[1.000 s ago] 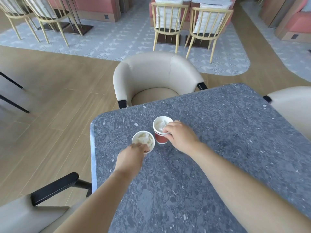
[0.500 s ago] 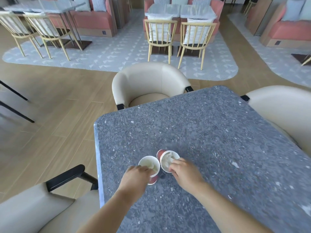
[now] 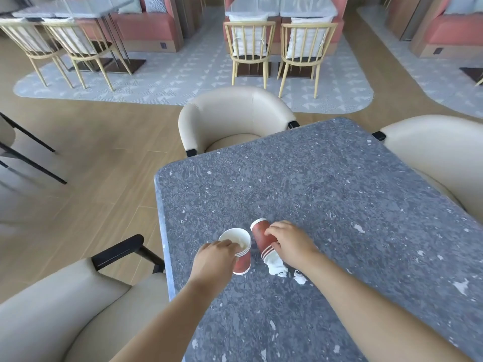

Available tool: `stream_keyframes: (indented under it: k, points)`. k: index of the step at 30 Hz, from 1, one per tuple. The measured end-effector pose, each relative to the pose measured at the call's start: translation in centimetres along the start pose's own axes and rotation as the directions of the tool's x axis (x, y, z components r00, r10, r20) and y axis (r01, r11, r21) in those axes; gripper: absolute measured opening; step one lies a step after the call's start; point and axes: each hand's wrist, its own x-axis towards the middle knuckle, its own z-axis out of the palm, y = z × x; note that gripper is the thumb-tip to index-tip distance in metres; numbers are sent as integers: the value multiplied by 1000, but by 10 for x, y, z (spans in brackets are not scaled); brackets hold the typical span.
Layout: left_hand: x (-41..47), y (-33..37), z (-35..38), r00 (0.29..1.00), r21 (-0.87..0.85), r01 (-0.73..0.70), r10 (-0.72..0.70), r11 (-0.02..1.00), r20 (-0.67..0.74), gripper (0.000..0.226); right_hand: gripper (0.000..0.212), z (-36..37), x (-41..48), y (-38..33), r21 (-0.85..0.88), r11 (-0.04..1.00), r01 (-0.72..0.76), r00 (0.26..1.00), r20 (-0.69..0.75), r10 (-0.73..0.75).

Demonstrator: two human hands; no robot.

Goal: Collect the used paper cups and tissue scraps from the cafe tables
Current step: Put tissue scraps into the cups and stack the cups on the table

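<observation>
Two red paper cup stacks sit near the front left of the grey stone table [image 3: 326,184]. My left hand [image 3: 215,257] grips the rim of the upright cup stack [image 3: 241,257], which has white tissue inside. My right hand [image 3: 290,244] holds the other cup stack [image 3: 261,235] tipped over, its mouth toward me. White tissue [image 3: 276,266] spills from that mouth onto the table. A small tissue scrap [image 3: 299,278] lies just right of it.
Cream armchairs stand at the far side [image 3: 235,113], the right [image 3: 439,158] and the near left [image 3: 65,309] of the table. Wooden chairs [image 3: 277,48] and other tables stand further back on a patterned rug. Wood floor lies to the left.
Both hands have drawn the cups toward me along the table. The right cup stack has been tipped over and tissue has come out onto the table.
</observation>
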Motion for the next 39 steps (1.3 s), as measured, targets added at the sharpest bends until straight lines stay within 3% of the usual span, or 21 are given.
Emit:
stream_keyframes:
  k: [7,12,20,24,29,35,39]
  points:
    - [2,-4,8,1000,-36,25,-25,999,6,28,24,6,-27,24,73,997,-33,999,-38,36]
    - [-2,-4,19,997,-1,8,-8,1000,76,25,28,31,-67,37,97,988,-123,991,68,117]
    - [3,18,2,995,-44,-87,84,995,-53,29,30,46,-85,34,83,987,-138,985,116,128]
    - [20,39,-3,978,25,-206,204,978,48,36,31,45,-95,44,71,987,-145,982,133,135]
    - [49,67,-3,957,104,-268,251,958,147,41,31,45,-116,64,55,985,-161,978,143,152]
    - [68,82,8,946,171,-175,118,970,301,43,32,54,-122,71,90,983,-160,976,161,144]
    - [72,88,12,952,119,-104,64,987,299,39,32,63,-113,65,139,979,-146,980,159,124]
